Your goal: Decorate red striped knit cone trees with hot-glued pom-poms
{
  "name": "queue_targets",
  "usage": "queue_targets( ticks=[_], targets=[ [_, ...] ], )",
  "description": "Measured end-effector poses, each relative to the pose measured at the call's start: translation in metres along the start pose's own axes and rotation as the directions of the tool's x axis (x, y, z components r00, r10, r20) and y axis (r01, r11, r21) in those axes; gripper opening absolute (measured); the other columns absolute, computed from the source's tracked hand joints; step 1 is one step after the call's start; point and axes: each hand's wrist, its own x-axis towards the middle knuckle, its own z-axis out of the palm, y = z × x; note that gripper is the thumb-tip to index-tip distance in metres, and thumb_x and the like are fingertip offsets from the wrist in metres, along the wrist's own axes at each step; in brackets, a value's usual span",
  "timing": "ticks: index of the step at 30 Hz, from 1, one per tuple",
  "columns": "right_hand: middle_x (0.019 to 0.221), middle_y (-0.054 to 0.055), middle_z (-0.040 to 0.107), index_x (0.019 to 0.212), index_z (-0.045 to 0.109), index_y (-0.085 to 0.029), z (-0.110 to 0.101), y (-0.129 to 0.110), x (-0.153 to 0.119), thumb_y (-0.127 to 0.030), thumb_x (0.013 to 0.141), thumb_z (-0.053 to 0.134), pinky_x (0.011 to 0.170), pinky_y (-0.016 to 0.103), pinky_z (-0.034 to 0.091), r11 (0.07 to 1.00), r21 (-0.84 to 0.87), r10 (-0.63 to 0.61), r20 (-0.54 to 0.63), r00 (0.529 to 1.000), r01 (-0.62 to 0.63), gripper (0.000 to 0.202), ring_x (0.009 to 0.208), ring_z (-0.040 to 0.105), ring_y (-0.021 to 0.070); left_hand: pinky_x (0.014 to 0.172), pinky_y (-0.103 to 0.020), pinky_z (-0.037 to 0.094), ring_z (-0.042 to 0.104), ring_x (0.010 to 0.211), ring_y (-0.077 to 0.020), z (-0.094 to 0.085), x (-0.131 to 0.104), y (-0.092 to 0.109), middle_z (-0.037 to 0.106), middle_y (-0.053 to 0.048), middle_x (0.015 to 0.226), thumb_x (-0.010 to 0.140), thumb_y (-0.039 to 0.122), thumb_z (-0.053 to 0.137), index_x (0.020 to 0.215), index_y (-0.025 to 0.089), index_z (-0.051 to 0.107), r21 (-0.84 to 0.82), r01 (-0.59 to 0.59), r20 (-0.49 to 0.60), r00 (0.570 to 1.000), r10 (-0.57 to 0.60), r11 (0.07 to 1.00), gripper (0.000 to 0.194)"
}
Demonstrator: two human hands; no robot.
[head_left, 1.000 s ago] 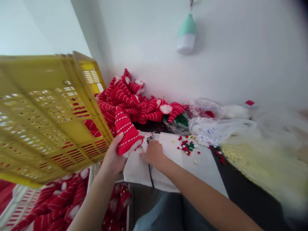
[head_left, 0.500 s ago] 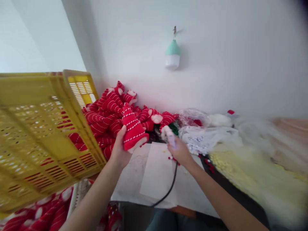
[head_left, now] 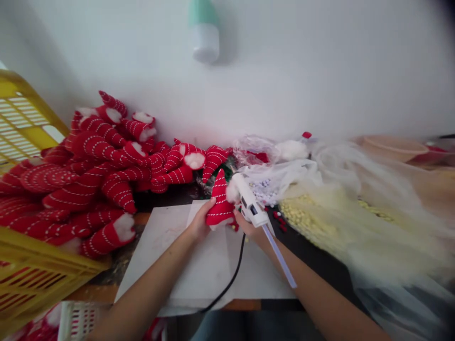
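Note:
My left hand [head_left: 202, 220] is closed round a stuffed red knit cone [head_left: 221, 201] with white stitched stripes, its tip up. My right hand [head_left: 249, 226] grips a white hot glue gun [head_left: 247, 196], nozzle pointing away. A long translucent glue stick [head_left: 280, 258] sticks out of its rear, and a black cord [head_left: 237, 265] runs down from it. Between cone and gun sits a tuft of white fluff [head_left: 232, 192]; I cannot tell what holds it. The right fingers are close to the cone's lower edge, partly hidden behind the gun.
Many striped red cones [head_left: 95, 166] are heaped at the left, beside a yellow crate [head_left: 39, 265]. White paper [head_left: 159, 255] covers the table under my hands. On the right lie plastic bags [head_left: 355, 227] of small yellow and white pieces. A green-and-white lamp [head_left: 205, 38] hangs on the wall.
My hands have come together, bringing the cone and the glue gun side by side. The gun has turned so its rear glue stick shows. The view has swung right and down.

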Motion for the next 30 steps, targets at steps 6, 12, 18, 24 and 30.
queue_targets(
  ticks=[6, 12, 18, 24, 30],
  targets=[
    [0.100, 0.006, 0.074, 0.103, 0.066, -0.025, -0.003, -0.005, -0.001, -0.029, 0.089, 0.066, 0.094, 0.043, 0.062, 0.997, 0.061, -0.043, 0.027, 0.999, 0.041, 0.014, 0.094, 0.073, 0.0253, 0.083, -0.039, 0.063, 0.079, 0.090, -0.0320, 0.012, -0.007, -0.004, 0.082, -0.016, 0.095, 0.092, 0.032, 0.064, 0.112, 0.008, 0.074, -0.020, 0.027, -0.071, 0.997, -0.028, 0.999, 0.034],
    [0.092, 0.005, 0.073, 0.102, 0.063, -0.026, -0.007, 0.005, -0.005, -0.035, 0.092, 0.066, 0.090, 0.042, 0.063, 0.999, 0.038, 0.008, 0.013, 1.000, -0.008, 0.014, 0.090, 0.073, 0.0243, 0.075, -0.038, 0.063, 0.079, 0.080, -0.0306, 0.019, -0.006, -0.005, 0.081, -0.015, 0.088, 0.094, 0.032, 0.056, 0.101, 0.009, 0.076, -0.077, 0.054, -0.124, 0.990, -0.064, 0.996, 0.031],
    [0.098, 0.007, 0.073, 0.102, 0.064, -0.027, 0.002, 0.014, -0.009, -0.048, 0.086, 0.070, 0.094, 0.047, 0.062, 0.998, -0.036, 0.049, -0.020, 0.999, -0.050, 0.027, 0.094, 0.072, 0.0274, 0.070, -0.036, 0.062, 0.076, 0.070, -0.0268, 0.011, -0.004, -0.006, 0.081, -0.016, 0.082, 0.090, 0.027, 0.050, 0.091, 0.007, 0.078, -0.098, 0.095, -0.170, 0.979, -0.111, 0.991, 0.034],
    [0.093, 0.005, 0.074, 0.096, 0.062, -0.027, 0.006, 0.014, -0.007, -0.042, 0.085, 0.069, 0.093, 0.045, 0.062, 0.993, -0.119, 0.013, -0.023, 1.000, -0.015, 0.020, 0.090, 0.073, 0.0263, 0.079, -0.041, 0.062, 0.077, 0.083, -0.0298, -0.003, -0.001, -0.013, 0.082, -0.017, 0.097, 0.083, 0.031, 0.057, 0.101, 0.006, 0.078, -0.105, 0.152, -0.014, 0.988, -0.154, 0.983, 0.037],
    [0.095, 0.005, 0.074, 0.104, 0.059, -0.025, 0.008, 0.020, -0.010, -0.041, 0.088, 0.069, 0.097, 0.043, 0.060, 0.995, -0.088, 0.034, -0.074, 0.997, -0.041, 0.024, 0.092, 0.073, 0.0240, 0.083, -0.042, 0.061, 0.076, 0.091, -0.0314, -0.007, 0.000, -0.019, 0.080, -0.016, 0.110, 0.075, 0.029, 0.065, 0.119, 0.008, 0.073, -0.115, 0.085, 0.187, 0.980, -0.062, 0.990, 0.050]
  ],
)
